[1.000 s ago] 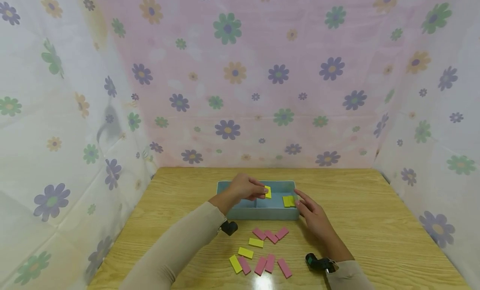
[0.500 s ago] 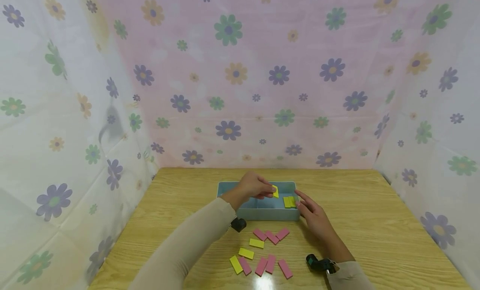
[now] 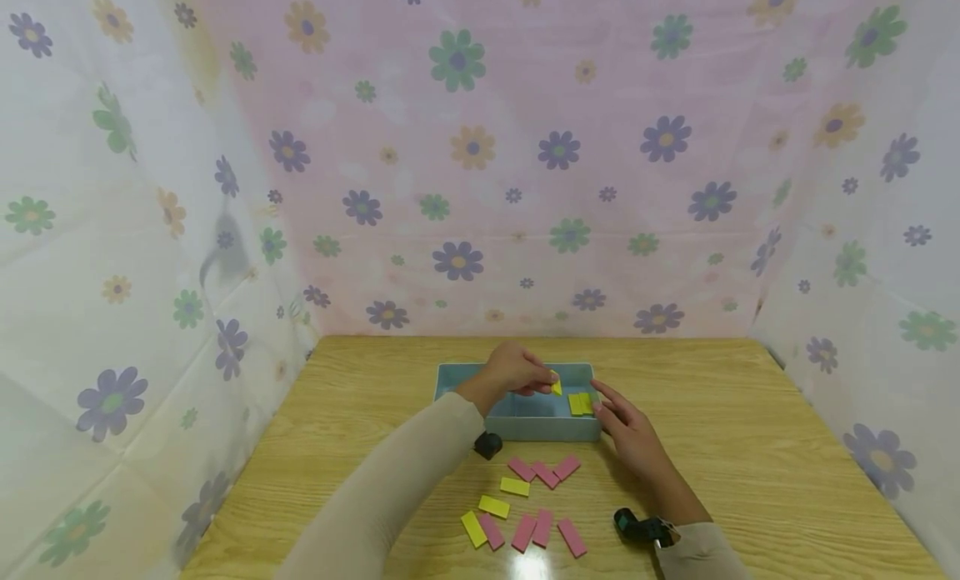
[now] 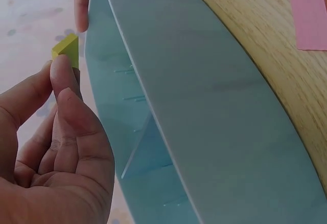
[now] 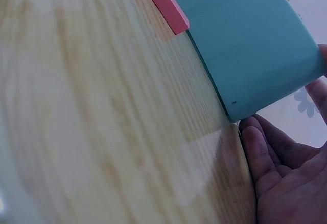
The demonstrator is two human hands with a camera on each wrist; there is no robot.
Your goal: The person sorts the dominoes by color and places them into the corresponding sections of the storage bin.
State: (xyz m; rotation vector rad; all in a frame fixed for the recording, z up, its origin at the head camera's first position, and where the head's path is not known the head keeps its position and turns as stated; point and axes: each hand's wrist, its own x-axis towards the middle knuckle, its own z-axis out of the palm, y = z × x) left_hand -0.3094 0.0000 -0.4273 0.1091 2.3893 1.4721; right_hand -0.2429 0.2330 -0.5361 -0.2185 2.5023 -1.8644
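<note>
Head view: the left hand [image 3: 513, 370] reaches over the blue tray [image 3: 517, 428], pinching a yellow block [image 3: 557, 387] between thumb and fingertips above the tray's right compartment; the wrist view shows the same yellow block [image 4: 67, 51] gripped at the fingertips [image 4: 61, 73], tilted on edge, just beside the tray's inner wall [image 4: 153, 106] and its divider. Two more yellow pieces [image 3: 579, 403] lie flat inside the right compartment. The right hand [image 3: 628, 432] rests against the tray's right end with fingers extended and relaxed, holding nothing; its wrist view shows fingers [image 5: 260, 150] touching the tray's corner [image 5: 255, 70] on the wooden counter [image 3: 735, 447]. In front of the tray, on the counter, lie scattered pink blocks [image 3: 543, 472] and yellow blocks [image 3: 514, 486], with a second cluster of pink and yellow blocks [image 3: 525, 530] nearer the person. Flowered cloth [image 3: 480, 163] encloses the counter on three sides
</note>
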